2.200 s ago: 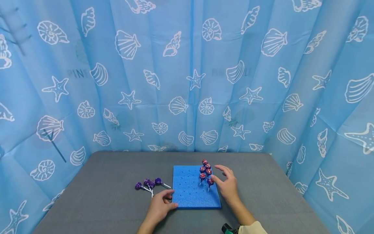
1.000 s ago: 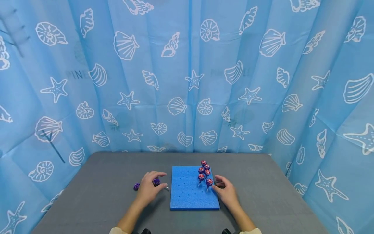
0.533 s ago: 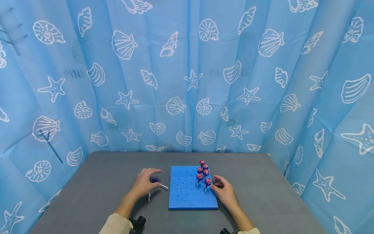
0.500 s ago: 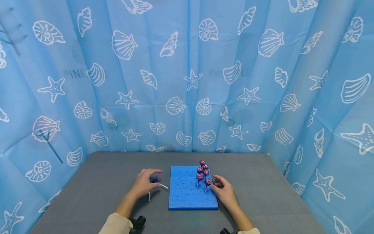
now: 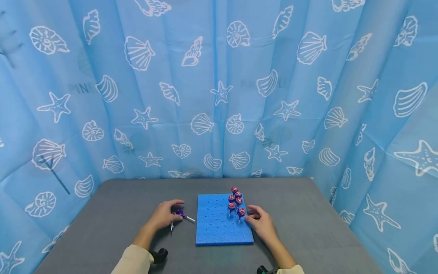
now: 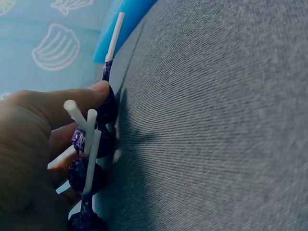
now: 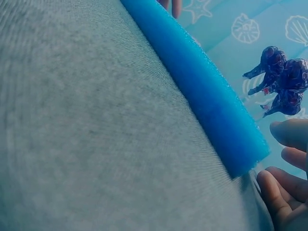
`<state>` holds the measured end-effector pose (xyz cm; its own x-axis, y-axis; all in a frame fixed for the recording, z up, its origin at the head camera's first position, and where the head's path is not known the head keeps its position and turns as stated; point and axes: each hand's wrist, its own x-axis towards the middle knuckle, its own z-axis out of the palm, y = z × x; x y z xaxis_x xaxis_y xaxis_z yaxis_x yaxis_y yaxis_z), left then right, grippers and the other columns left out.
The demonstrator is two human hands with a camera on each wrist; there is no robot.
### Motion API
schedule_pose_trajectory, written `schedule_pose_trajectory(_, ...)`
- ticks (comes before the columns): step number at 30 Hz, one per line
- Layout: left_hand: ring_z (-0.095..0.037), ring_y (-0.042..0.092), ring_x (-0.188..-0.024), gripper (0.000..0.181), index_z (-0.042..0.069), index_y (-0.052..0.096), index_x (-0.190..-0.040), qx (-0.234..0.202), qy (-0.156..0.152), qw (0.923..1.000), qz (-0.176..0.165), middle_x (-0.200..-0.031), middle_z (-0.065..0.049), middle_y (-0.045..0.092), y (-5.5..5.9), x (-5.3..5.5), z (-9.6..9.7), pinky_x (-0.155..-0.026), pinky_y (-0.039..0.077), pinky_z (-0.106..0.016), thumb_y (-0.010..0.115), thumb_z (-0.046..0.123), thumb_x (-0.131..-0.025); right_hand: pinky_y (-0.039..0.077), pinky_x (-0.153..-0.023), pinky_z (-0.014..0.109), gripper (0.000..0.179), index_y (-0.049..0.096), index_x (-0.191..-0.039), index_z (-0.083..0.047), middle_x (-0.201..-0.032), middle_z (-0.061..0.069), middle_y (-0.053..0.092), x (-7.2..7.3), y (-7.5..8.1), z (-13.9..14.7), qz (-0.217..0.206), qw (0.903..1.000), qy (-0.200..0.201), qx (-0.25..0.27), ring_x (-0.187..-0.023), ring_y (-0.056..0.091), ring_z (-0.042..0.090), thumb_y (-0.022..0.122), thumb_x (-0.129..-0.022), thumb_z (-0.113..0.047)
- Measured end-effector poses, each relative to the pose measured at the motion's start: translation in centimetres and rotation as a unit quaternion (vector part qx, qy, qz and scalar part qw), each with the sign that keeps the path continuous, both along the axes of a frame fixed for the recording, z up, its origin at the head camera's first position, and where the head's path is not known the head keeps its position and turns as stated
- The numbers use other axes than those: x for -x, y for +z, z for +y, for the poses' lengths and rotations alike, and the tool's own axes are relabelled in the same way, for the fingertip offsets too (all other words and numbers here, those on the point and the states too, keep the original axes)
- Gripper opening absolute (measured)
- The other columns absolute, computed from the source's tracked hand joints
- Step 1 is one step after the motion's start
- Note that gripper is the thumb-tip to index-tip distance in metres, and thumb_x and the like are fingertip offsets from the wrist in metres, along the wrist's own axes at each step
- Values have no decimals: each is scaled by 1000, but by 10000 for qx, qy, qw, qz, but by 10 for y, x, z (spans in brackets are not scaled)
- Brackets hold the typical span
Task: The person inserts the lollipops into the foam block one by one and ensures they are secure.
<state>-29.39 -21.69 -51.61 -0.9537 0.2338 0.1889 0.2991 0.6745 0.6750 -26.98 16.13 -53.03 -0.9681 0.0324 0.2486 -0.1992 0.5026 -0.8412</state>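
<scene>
My left hand [image 5: 163,215] is over the purple-wrapped lollipops [image 5: 179,212] left of the board, its thumb and fingers apart. In the left wrist view the thumb touches a lollipop [image 6: 110,107] whose stick points to the board. Several others, with white sticks [image 6: 90,159], lie near the curved fingers, partly hidden. My right hand [image 5: 262,223] rests by the right edge of the blue foam board [image 5: 219,232], fingers loosely bent and holding nothing. Its thumb tip is close to the nearest red-and-purple lollipop [image 5: 241,212] standing in the board.
Several more red-topped lollipops [image 5: 231,206] stand in the board's right side, and small holes dot its surface. Grey cloth covers the table [image 5: 137,198]. A blue shell-patterned curtain [image 5: 219,99] hangs behind and at both sides.
My left hand has left the board's lower left edge and moved left to the purple lollipops. The right hand has lowered slightly beside the board. The view has shifted a little.
</scene>
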Motion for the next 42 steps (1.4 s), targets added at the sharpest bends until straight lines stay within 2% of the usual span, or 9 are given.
schedule_pose_trajectory(10, -26, 61, -103, 40, 10, 68, -117, -10, 33, 9998, -214, -104, -2, 69, 6, 3, -1, -94, 41, -54, 78, 3, -79, 50, -78, 40, 35, 64, -118, -2, -106, 13, 67, 1, -1, -1, -18, 10000, -21, 22, -91, 62, 24, 74, -86, -11)
schedule_pose_trajectory(16, -21, 61, -97, 35, 12, 69, -113, -8, 310, 9994, -145, -99, 1, 67, 7, 8, 2, -89, 45, -50, 79, 7, -79, 50, -78, 41, 34, 65, -118, -3, -105, 12, 66, 1, -1, -1, -23, 10000, -85, 24, -91, 62, 24, 73, -86, -10)
schedule_pose_trajectory(20, -17, 61, -91, 33, 14, 70, -111, -214, 495, 9985, -117, -97, 2, 67, 7, 10, 4, -82, 48, -45, 80, 10, -79, 50, -78, 40, 34, 65, -117, -3, -104, 11, 67, 1, -2, -2, -7, 10000, -90, 42, -90, 62, 23, 73, -85, -10)
schedule_pose_trajectory(26, -21, 63, -91, 30, 10, 70, -108, -516, 666, 9964, -98, -102, -2, 68, 6, 11, 10, -79, 50, -44, 80, 10, -80, 50, -77, 38, 34, 65, -117, -3, -104, 11, 67, 1, -3, -1, 21, 9999, -20, 111, -90, 62, 23, 74, -85, -9)
schedule_pose_trajectory(32, -21, 65, -87, 26, 8, 71, -102, -549, 837, 9950, 4, -99, -4, 68, 7, 13, 12, -74, 51, -40, 81, 8, -78, 50, -77, 39, 34, 65, -117, -2, -104, 12, 67, 1, -3, -1, 122, 9999, 9, 52, -89, 63, 23, 74, -85, -9)
schedule_pose_trajectory(38, -18, 63, -84, 24, 9, 70, -102, -660, 1040, 9924, -31, -98, -4, 67, 12, 14, 18, -67, 51, -35, 80, 9, -80, 50, -75, 37, 31, 67, -113, -4, -102, 8, 67, 0, -1, -1, -71, 9999, 90, -16, -87, 61, 20, 76, -83, -8)
schedule_pose_trajectory(42, -17, 61, -81, 23, 9, 70, -101, -762, 1133, 9906, 70, -99, -4, 66, 15, 16, 25, -68, 49, -35, 79, 10, -80, 50, -75, 36, 27, 70, -107, -4, -99, 6, 68, -2, 1, 1, -155, 9995, 258, -96, -85, 61, 18, 77, -82, -7)
